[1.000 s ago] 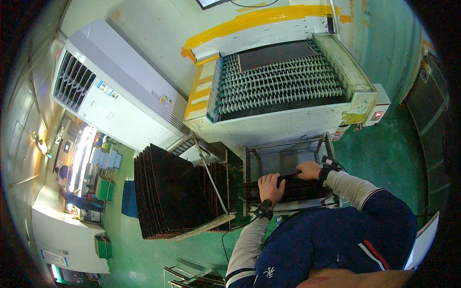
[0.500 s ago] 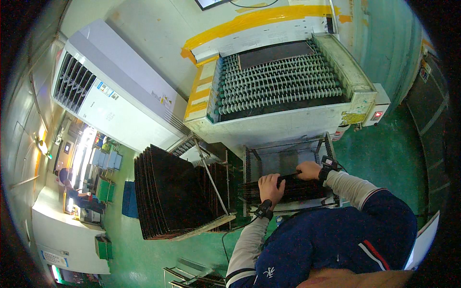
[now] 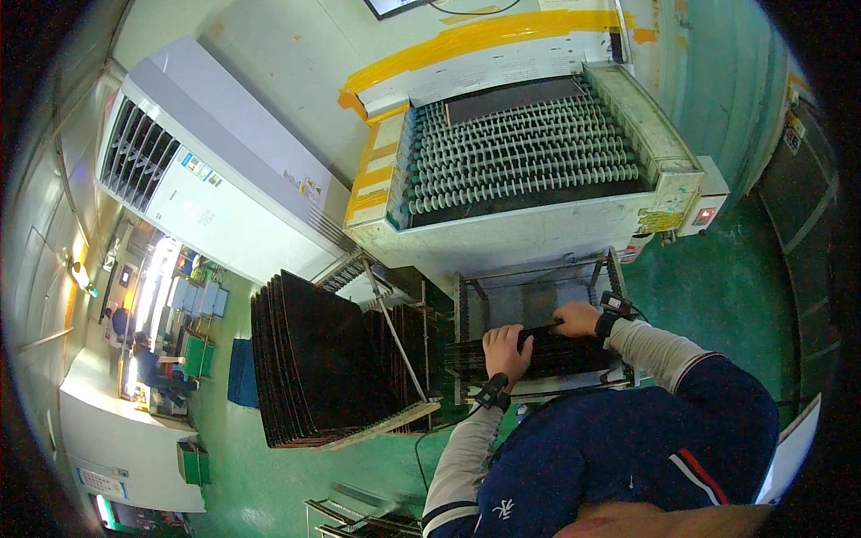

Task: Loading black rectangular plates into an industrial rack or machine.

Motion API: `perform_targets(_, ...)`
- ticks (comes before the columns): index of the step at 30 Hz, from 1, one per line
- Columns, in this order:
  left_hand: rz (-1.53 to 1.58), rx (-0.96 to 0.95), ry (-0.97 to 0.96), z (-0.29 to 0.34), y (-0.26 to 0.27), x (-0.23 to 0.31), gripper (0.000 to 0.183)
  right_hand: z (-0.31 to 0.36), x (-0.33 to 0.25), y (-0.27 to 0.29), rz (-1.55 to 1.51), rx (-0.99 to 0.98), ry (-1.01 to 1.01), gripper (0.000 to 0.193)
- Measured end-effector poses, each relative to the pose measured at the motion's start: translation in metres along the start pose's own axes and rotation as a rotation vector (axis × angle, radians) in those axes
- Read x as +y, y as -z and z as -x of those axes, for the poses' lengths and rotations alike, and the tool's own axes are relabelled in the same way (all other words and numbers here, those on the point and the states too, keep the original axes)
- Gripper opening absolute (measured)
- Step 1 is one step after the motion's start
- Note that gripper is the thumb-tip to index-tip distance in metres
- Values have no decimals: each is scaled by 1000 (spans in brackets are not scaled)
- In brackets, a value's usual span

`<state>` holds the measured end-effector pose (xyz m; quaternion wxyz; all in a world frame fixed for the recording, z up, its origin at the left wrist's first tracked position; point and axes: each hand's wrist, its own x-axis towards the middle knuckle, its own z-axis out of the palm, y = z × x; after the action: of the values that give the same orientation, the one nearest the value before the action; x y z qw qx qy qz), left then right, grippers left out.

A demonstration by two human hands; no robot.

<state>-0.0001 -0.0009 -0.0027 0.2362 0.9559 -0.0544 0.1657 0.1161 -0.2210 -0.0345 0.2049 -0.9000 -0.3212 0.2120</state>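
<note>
both hands rest on a stack of thin black panels that lies flat in a grey metal wire cart just below the machine. the left hand curls over the near left part of the stack, fingers bent down onto the top sheet and gripping its edge; the right hand closes over the far right edge of the same stack, knuckles up. each wrist wears a dark band with a small black unit, and the sleeves are pale grey under a navy jacket with a red and white stripe.

the panels look flat, rigid and matt, their edges showing as fine parallel lines. above the cart stands a cream conveyor machine whose bed is filled with rows of ribbed rollers, pale green-grey and closely spaced, with one dark sheet lying at its far end. yellow tape bands run along the housing behind it.

to the left, well apart from the hands, more dark square panels stand on edge, leaning in a slanted rack. behind them rises a tall white cabinet with a slatted grille. the floor is glossy green
</note>
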Motion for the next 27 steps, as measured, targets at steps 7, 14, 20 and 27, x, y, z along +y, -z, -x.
perform_targets(7,1,1,-1,0,-1,-1,34,0,-4,5,-7,-41,-20,38)
perform_targets(14,26,3,18,-2,4,3,37,1,-4,7,-1,-19,-12,39)
perform_targets(20,39,104,1,1,8,5,39,-10,-2,18,-37,18,-3,40)
perform_targets(27,81,-18,12,5,0,-3,23,-14,-2,17,1,13,-26,43)
